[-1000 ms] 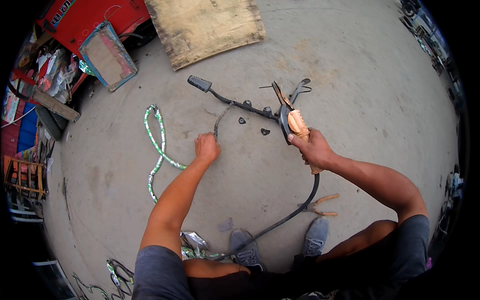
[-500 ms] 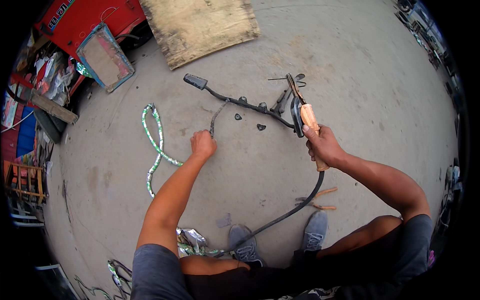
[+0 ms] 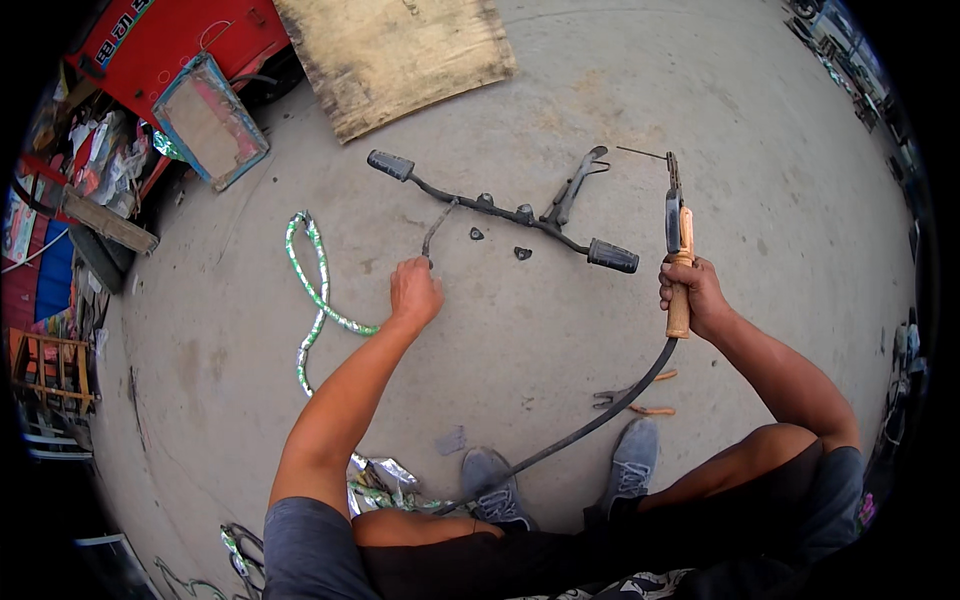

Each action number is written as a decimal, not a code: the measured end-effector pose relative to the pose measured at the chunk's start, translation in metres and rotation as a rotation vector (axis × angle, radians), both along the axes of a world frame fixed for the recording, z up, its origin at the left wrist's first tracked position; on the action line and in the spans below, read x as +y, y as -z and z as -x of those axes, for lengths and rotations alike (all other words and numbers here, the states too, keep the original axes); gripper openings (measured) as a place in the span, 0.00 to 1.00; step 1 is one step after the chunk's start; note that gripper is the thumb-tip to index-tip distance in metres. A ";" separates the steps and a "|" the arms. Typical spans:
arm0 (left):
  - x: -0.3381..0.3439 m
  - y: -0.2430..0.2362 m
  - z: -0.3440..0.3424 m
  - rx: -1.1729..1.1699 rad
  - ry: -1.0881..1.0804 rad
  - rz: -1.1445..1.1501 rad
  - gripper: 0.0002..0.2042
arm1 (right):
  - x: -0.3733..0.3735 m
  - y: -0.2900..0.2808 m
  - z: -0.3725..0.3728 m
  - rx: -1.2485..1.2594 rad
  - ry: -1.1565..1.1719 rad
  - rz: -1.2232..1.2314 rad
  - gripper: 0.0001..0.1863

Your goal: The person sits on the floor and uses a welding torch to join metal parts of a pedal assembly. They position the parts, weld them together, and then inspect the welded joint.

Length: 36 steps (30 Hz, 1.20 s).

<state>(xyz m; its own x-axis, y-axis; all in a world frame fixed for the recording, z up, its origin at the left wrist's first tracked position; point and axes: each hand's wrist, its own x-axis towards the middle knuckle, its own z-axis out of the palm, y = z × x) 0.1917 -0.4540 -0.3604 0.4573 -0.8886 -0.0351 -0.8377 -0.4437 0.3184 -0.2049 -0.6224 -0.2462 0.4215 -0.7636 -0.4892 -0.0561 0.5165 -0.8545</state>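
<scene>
Seen from where I stand, on the concrete floor [image 3: 560, 340]:
- Clamp [image 3: 686, 232], orange-brown handle: grasped in the person's right hand [image 3: 696, 290], to the right of the bar and apart from it; thin wire [image 3: 640, 152] in its jaws, pointing left; black cable [image 3: 575, 437] trailing from the handle's lower end.
- Dark rod [image 3: 437, 228]: lower end gripped in the left hand [image 3: 414, 292], upper end meeting the bar.
- Black bar [image 3: 505, 211]: rubber-like sleeve at each end.
- Pliers [image 3: 655, 411], orange-handled: near the right shoe [image 3: 632, 460].
</scene>
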 end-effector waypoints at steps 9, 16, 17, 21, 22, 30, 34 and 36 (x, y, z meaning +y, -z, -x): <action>-0.015 0.001 0.023 0.098 0.125 0.065 0.11 | -0.016 0.052 0.065 -0.115 0.379 -0.249 0.09; -0.026 0.010 0.032 0.136 0.151 0.041 0.11 | -0.045 0.084 0.114 -0.151 0.621 -0.259 0.07; -0.028 0.013 0.034 0.135 0.161 0.044 0.11 | -0.052 0.087 0.122 -0.141 0.659 -0.235 0.07; -0.036 0.020 0.038 0.179 0.170 0.040 0.10 | -0.072 0.102 0.148 -0.118 0.728 -0.175 0.06; -0.040 0.022 0.040 0.190 0.174 0.048 0.10 | -0.074 0.108 0.154 -0.109 0.736 -0.185 0.05; -0.074 0.035 0.059 0.304 0.169 0.025 0.12 | -0.065 0.136 0.172 -0.074 0.746 -0.253 0.05; -0.088 0.045 0.065 0.278 0.185 0.083 0.16 | -0.056 0.136 0.174 0.149 0.620 -0.200 0.07; -0.096 0.044 0.069 0.309 0.160 0.016 0.19 | -0.053 0.138 0.180 0.324 0.548 -0.147 0.09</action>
<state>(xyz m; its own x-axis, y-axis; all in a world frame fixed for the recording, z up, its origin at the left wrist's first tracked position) 0.1224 -0.5503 -0.4043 0.2819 -0.9498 -0.1360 -0.7593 -0.3075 0.5736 -0.3847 -0.6750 -0.3840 -0.1964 -0.7417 -0.6414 0.0058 0.6532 -0.7571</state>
